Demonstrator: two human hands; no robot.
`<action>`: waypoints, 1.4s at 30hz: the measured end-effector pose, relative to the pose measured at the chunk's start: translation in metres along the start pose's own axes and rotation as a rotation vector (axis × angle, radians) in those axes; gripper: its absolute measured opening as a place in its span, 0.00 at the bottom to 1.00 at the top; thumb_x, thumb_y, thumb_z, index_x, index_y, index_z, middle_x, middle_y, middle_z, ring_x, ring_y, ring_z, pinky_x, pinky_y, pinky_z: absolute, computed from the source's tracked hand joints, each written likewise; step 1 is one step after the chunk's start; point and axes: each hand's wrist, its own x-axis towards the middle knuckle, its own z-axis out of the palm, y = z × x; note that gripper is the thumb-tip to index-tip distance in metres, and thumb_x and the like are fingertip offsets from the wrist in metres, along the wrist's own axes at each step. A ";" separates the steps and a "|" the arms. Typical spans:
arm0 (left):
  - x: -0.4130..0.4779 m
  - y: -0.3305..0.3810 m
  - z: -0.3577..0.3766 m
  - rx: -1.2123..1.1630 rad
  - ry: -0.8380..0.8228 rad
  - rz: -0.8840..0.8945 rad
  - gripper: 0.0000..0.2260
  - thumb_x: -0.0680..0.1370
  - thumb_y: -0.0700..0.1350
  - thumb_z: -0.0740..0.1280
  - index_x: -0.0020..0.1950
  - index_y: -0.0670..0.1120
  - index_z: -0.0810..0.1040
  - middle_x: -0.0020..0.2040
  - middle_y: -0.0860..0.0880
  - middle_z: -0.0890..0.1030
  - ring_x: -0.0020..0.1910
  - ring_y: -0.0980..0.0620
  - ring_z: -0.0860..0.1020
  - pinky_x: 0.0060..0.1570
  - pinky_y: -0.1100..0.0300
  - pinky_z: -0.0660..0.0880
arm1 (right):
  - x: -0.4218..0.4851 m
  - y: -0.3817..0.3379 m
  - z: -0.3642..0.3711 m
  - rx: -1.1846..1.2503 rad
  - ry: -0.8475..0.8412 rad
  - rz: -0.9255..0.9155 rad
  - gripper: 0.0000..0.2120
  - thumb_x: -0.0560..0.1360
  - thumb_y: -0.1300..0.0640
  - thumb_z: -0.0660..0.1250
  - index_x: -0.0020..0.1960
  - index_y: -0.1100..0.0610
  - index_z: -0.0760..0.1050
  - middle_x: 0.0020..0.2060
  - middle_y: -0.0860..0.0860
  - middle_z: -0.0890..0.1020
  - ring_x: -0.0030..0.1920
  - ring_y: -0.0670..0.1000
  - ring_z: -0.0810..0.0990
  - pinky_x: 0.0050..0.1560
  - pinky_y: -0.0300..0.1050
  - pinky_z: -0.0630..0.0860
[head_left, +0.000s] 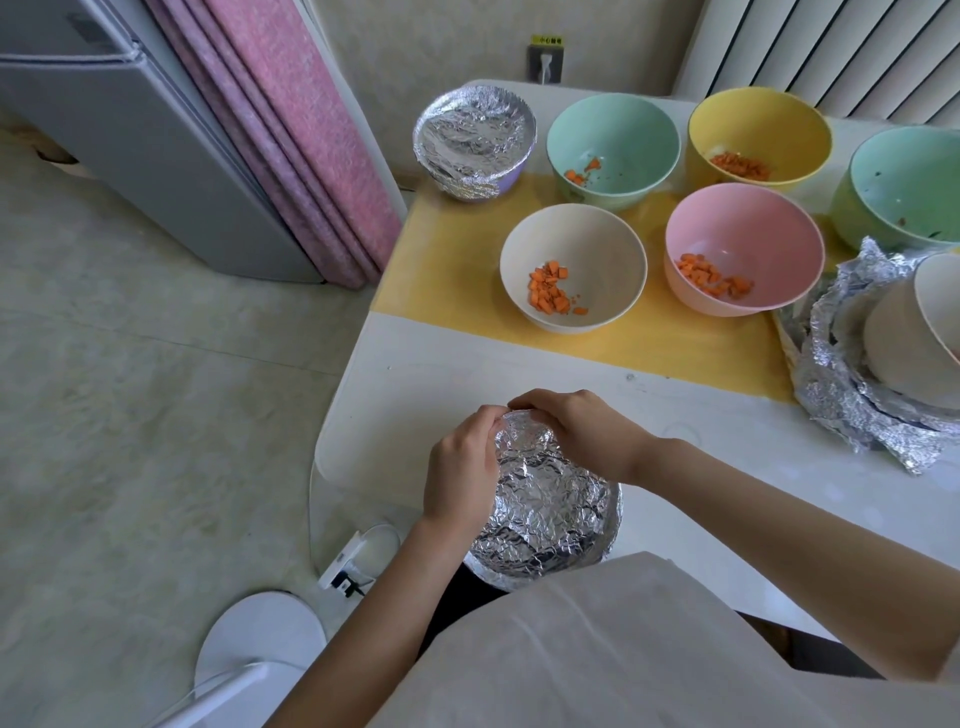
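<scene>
at near edge of the table (675, 410), right in front of me: foil-wrapped bowl (545, 499), tipped toward me and, as far as i can tell, partly past the edge. left hand (460, 467) sits on the left of the rim, right hand (587, 434) over the far rim. fingers of both are curled and pinching the foil at the far lip, tips nearly touching.

step, imo: crimping foil down round the rim. to do it well:
- work round the lip in short pinches, tuck foil under the rim, not just over it
- keep the top skin taut w/o tearing, thin foil rips at creases
- one hand shd steady the bowl while the other crimps
- check near side for gaps, hidden from here

surface: white top, yellow mat (452, 249) across the far half. on it a white bowl (602, 249), pink bowl (753, 228), mint bowl (623, 130) and yellow bowl (763, 119), each w/ diced carrot, all uncovered. covered bowl (475, 140) at far left looks done. bowl stack (893, 332) at right sits in loose crumpled foil.

room: grey fridge (130, 156) and pink curtain (291, 130) on the left, wall socket (545, 65) behind the table, radiator (831, 52) far right, white stool (260, 639) below my left arm.
</scene>
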 end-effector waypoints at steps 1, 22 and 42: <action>0.000 0.000 -0.001 0.003 0.005 -0.001 0.13 0.71 0.28 0.66 0.52 0.41 0.79 0.43 0.46 0.84 0.40 0.47 0.81 0.38 0.63 0.68 | 0.001 -0.001 -0.001 0.006 -0.002 0.001 0.14 0.81 0.61 0.54 0.65 0.57 0.72 0.55 0.53 0.81 0.54 0.55 0.79 0.53 0.42 0.71; -0.004 -0.001 0.001 -0.089 0.107 -0.274 0.07 0.79 0.37 0.62 0.52 0.40 0.79 0.41 0.44 0.83 0.38 0.44 0.78 0.35 0.67 0.62 | -0.003 0.009 0.007 -0.036 0.162 0.125 0.16 0.76 0.68 0.59 0.59 0.56 0.76 0.49 0.53 0.84 0.49 0.55 0.81 0.50 0.45 0.73; -0.007 0.003 0.001 -0.107 -0.010 -0.133 0.08 0.78 0.36 0.62 0.54 0.40 0.79 0.39 0.42 0.82 0.35 0.42 0.76 0.35 0.64 0.62 | 0.000 0.000 0.003 -0.160 0.088 -0.033 0.25 0.69 0.74 0.59 0.61 0.54 0.76 0.53 0.51 0.83 0.51 0.55 0.81 0.50 0.49 0.76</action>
